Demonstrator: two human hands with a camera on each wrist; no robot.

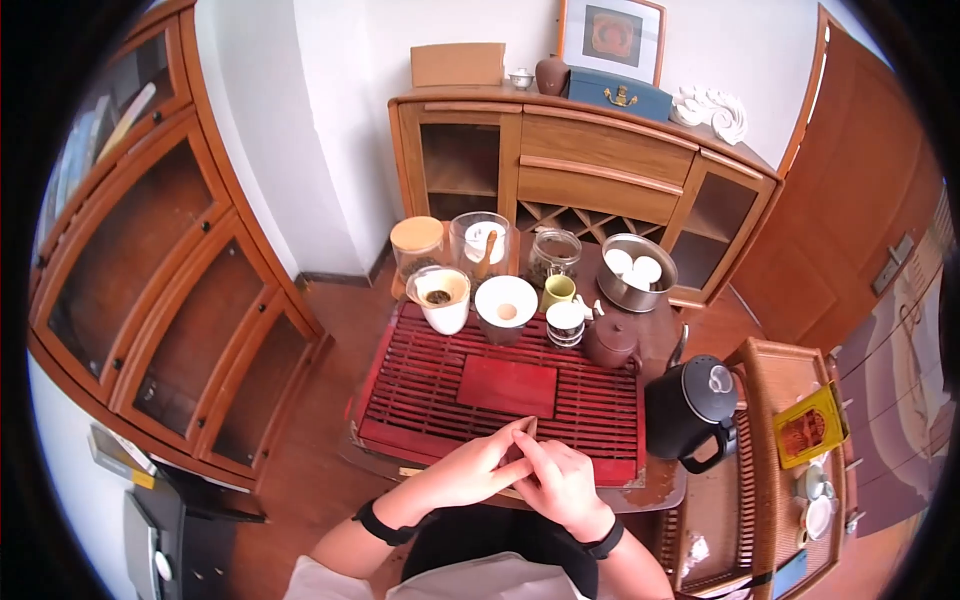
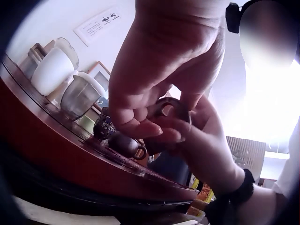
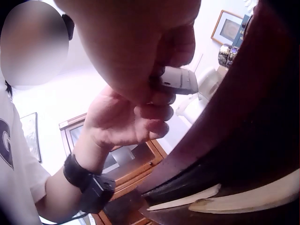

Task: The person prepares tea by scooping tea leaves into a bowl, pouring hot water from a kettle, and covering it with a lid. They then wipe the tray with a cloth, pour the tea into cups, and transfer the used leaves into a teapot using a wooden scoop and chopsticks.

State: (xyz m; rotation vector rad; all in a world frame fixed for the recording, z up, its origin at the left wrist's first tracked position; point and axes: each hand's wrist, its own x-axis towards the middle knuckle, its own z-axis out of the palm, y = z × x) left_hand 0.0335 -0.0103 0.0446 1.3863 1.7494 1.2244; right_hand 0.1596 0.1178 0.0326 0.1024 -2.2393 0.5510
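Both hands meet over the front edge of the red slatted tea tray (image 1: pixel 508 385). Between their fingertips is a small brownish-grey piece (image 1: pixel 531 426). In the right wrist view this piece (image 3: pixel 180 80) shows a pale, flat end sticking out of the fingers; in the left wrist view the piece (image 2: pixel 169 104) shows a dark curved rim. Its kind I cannot tell. My left hand (image 1: pixel 475 468) pinches it from the left, fingers bent. My right hand (image 1: pixel 560 482) holds it from the right, its fingers overlapping the left ones. The fingers hide most of the piece.
Along the tray's back stand a white pitcher with a strainer (image 1: pixel 447 305), a white funnel-topped cup (image 1: pixel 505 302), a green cup (image 1: pixel 558 291) and a brown teapot (image 1: pixel 613 342). Behind are glass jars (image 1: pixel 555 258) and a steel bowl (image 1: pixel 637 272). A black kettle (image 1: pixel 690 405) stands right.
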